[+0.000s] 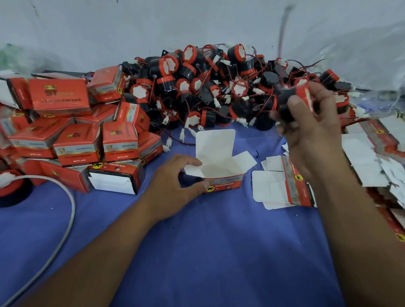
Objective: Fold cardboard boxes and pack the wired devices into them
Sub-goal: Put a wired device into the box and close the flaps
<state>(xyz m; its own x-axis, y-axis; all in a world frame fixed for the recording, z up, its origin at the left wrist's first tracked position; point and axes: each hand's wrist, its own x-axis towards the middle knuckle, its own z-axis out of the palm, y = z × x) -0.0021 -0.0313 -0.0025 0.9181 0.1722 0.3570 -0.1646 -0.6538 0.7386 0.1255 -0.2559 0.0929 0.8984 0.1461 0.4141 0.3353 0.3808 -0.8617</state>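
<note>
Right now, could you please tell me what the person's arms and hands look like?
The left forearm and right forearm are bare to the frame's edge: no sleeves, watch or bands show. The left hand and right hand wear no gloves.

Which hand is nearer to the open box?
Left. The left hand grips the open box at its left end; the right hand holds a device off to its right, apart.

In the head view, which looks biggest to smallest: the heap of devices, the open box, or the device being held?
1. heap of devices
2. open box
3. held device, partly hidden by the right hand, so less sure
</note>
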